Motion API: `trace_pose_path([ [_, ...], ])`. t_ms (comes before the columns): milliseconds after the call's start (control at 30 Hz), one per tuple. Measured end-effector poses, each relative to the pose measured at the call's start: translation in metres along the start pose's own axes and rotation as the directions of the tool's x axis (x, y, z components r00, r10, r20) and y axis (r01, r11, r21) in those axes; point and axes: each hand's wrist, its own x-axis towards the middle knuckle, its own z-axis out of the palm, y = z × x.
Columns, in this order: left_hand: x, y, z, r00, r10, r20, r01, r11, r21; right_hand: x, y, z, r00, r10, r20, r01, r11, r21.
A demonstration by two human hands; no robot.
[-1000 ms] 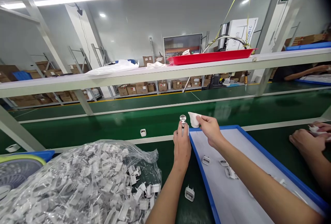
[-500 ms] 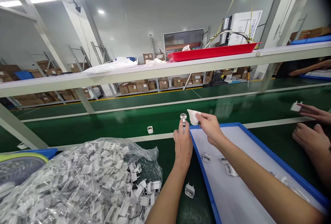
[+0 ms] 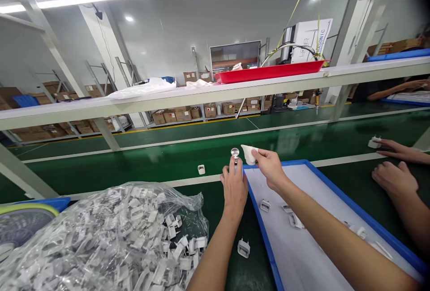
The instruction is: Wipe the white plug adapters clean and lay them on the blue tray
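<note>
My left hand [image 3: 234, 188] is closed around what looks like a pump bottle with a round, shiny metal top [image 3: 235, 152]; its body is hidden behind my fingers. In my right hand [image 3: 271, 169], a white cloth [image 3: 249, 154] is pinched between thumb and fingers, just right of the metal top. Beneath my right forearm lies a blue-rimmed tray [image 3: 264, 233] with several white plug housings [image 3: 265, 205] on its white lining. Another plug housing [image 3: 243, 248] rests on the green surface beside my left forearm.
A large clear plastic bag [image 3: 110, 233] full of white housings spreads on the left, near a yellow-green-rimmed basket [image 3: 30, 210]. One white piece [image 3: 201, 169] sits on the green belt [image 3: 161, 156]. At right, a co-worker's hands [image 3: 396, 179] hold a plug housing. Overhead shelf [image 3: 201, 96] carries a red tray [image 3: 268, 72].
The view has shifted slightly. The white piece on the belt has moved right, closer to my left hand. My hands keep their hold on the bottle and the cloth.
</note>
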Motion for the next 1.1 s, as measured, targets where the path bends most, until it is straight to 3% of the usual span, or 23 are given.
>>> trace_pose_path([
  [267, -0.005, -0.002, -0.005, 1.000, 0.001, -0.001, -0.001, 1.000, -0.023, 0.003, 0.006, 0.003, 0.998, -0.063, 0.015, 0.064, 0.995, -0.079],
  [400, -0.005, 0.000, -0.008, 1.000, 0.001, -0.004, -0.002, 0.999, -0.051, 0.007, 0.013, 0.004, 0.985, -0.169, 0.020, 0.170, 0.964, -0.206],
  [500, -0.007, 0.002, -0.016, 1.000, -0.003, -0.010, 0.002, 0.997, -0.079, 0.012, 0.013, 0.002, 0.956, -0.289, 0.057, 0.291, 0.893, -0.344],
  [600, -0.018, 0.004, -0.031, 0.999, -0.030, -0.024, 0.028, 0.994, -0.108, 0.013, 0.008, -0.001, 0.889, -0.424, 0.172, 0.453, 0.760, -0.466],
  [733, -0.056, 0.001, -0.051, 0.990, -0.138, -0.039, 0.122, 0.952, -0.282, 0.006, 0.001, -0.003, 0.736, -0.518, 0.436, 0.677, 0.532, -0.509],
  [833, -0.098, -0.006, -0.055, 0.973, -0.227, 0.045, 0.227, 0.894, -0.386, -0.001, 0.001, -0.004, 0.660, -0.530, 0.532, 0.750, 0.422, -0.509],
  [900, -0.125, -0.012, -0.053, 0.942, -0.308, 0.135, 0.336, 0.853, -0.399, -0.003, 0.003, -0.006, 0.661, -0.553, 0.507, 0.744, 0.396, -0.538],
  [1000, -0.158, -0.018, -0.045, 0.871, -0.403, 0.280, 0.486, 0.788, -0.378, -0.006, 0.007, -0.011, 0.715, -0.598, 0.362, 0.663, 0.418, -0.620],
  [1100, -0.179, -0.018, -0.038, 0.848, -0.415, 0.330, 0.518, 0.782, -0.347, -0.008, 0.008, -0.011, 0.755, -0.609, 0.244, 0.577, 0.440, -0.688],
])
